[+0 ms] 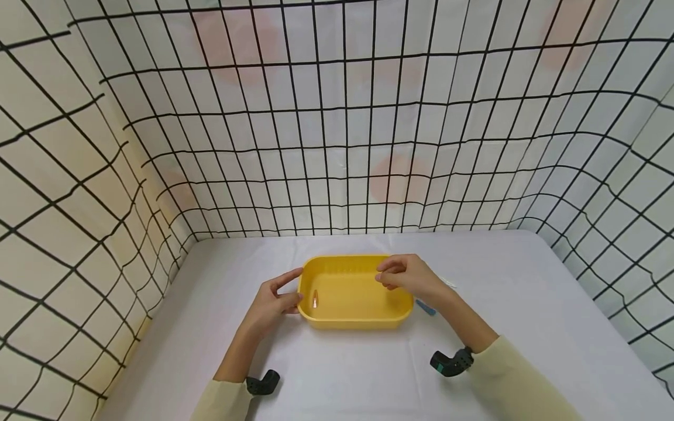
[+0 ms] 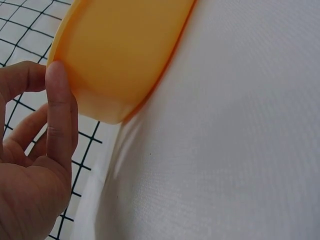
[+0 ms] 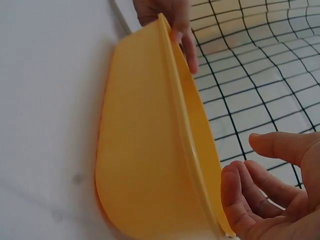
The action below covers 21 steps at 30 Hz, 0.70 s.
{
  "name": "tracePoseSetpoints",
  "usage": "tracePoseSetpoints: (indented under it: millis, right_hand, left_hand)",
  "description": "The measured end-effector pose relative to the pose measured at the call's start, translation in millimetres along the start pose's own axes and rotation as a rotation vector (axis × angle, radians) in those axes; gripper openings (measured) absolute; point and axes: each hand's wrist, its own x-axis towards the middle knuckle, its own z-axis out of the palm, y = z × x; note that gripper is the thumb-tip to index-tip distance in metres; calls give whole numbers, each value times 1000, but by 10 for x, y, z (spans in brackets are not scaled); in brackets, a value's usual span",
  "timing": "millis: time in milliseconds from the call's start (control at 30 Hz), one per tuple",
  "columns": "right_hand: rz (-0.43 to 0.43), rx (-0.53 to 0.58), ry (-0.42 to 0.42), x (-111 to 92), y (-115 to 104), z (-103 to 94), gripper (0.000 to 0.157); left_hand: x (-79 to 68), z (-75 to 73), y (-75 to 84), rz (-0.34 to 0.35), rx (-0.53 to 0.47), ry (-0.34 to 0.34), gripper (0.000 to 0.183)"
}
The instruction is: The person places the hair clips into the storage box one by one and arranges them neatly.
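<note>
Tray step: I read this as bracing, the left hand (image 1: 267, 305) steadying the yellow tray (image 1: 355, 323) while the right hand (image 1: 413, 277) hangs over its other end.
Next move: I'd say reaching in calls for right fingertips clear of the rim and the tray kept from sliding.
Left hand: thumb and index finger spread, both touching the tray's left end; no firm grip that I can see.
Right hand: forearm slanting in from lower right, fingers loosely bent, thumb apart, nothing visible between.
Yellow tray: upright on the bench (image 1: 358, 374), between my hands, a small orange item (image 1: 315, 299) inside its left end.
</note>
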Motion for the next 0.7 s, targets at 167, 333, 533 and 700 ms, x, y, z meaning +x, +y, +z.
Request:
tracePoseSetpoints:
  millis: [167, 333, 533, 700]
  right_hand:
    - [0, -23, 48, -109, 76, -215, 38]
    - [48, -77, 86, -226, 182, -442, 41]
    - [124, -67, 129, -358, 351, -639, 45]
    - [107, -103, 149, -481, 519, -739, 48]
  left_hand:
    - [-9, -1, 9, 1, 7, -4, 63]
    - [-5, -5, 12, -8, 7, -4, 63]
    - [-1, -10, 26, 0, 4, 0, 62]
    - [-8, -16, 14, 0, 19, -6, 62]
